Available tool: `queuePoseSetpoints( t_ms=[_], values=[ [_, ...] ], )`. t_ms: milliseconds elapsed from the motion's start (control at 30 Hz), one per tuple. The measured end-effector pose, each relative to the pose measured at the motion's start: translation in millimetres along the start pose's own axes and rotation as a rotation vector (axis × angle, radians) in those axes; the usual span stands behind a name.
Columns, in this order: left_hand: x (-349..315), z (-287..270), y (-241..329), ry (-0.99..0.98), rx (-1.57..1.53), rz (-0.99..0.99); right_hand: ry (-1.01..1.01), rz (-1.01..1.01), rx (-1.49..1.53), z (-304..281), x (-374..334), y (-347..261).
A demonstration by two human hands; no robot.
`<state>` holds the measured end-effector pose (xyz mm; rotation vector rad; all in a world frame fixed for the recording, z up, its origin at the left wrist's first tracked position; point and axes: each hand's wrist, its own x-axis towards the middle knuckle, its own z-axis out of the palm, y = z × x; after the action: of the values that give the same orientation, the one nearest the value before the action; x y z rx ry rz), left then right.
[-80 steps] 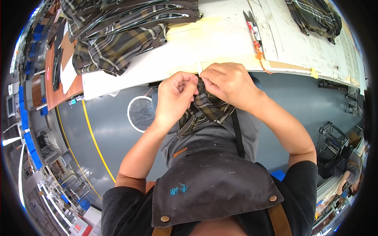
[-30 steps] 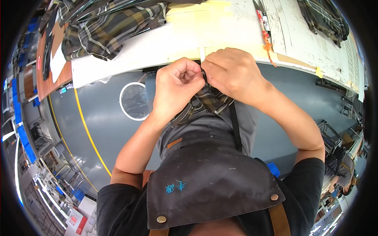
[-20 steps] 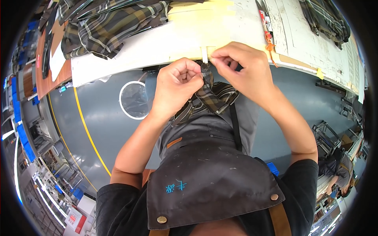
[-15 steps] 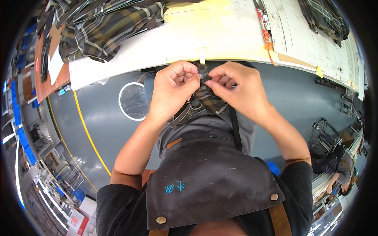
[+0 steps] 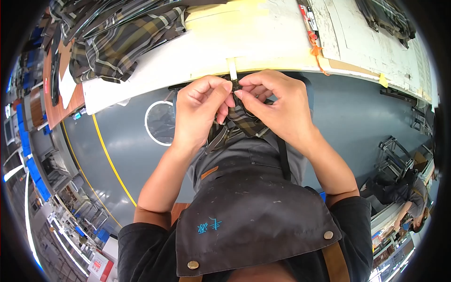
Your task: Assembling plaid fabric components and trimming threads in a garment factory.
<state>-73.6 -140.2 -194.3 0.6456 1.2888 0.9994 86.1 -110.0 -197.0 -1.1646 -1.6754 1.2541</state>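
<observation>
A dark plaid fabric piece [image 5: 244, 121] hangs over my lap, its narrow upper end raised to the table's front edge. My left hand [image 5: 199, 105] pinches that narrow end between thumb and forefinger, the other fingers curled. From the other side my right hand [image 5: 277, 101] grips the same end, thumb and fingertips closed on it. The two hands' fingertips almost meet. Just beyond them a pale strip of tape [image 5: 232, 69] runs over the table edge. What exactly lies between the fingertips is too small to make out.
On the white table [image 5: 155, 63], plaid fabric pieces with zippers [image 5: 117, 51] are heaped at the left, and more plaid cloth [image 5: 387, 21] lies far right. Pens with an orange cord [image 5: 311, 35] lie right of centre. A white-rimmed round bin [image 5: 159, 123] stands below. Another person [image 5: 406, 202] works at right.
My fingers have shifted slightly on the cloth's upper end, the left thumb and forefinger closing nearer to the right hand. The view has shifted a little. Both hands still hold the cloth.
</observation>
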Motion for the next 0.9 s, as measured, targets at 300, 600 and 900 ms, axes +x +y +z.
queuePoseSetpoints(
  t_ms=[300, 600, 900],
  values=[
    [-2, 3, -7, 0.012, 0.225, 0.213, -0.003, -0.082, -0.279, 1, 2, -5],
    [2, -2, -7, -0.007, 0.395, 0.279, -0.005, 0.123, -0.107, 5, 4, -4],
    [3, -4, -8, -0.026, 0.306, 0.255, -0.012, 0.248, 0.04, 10, -3, -8]
  ],
)
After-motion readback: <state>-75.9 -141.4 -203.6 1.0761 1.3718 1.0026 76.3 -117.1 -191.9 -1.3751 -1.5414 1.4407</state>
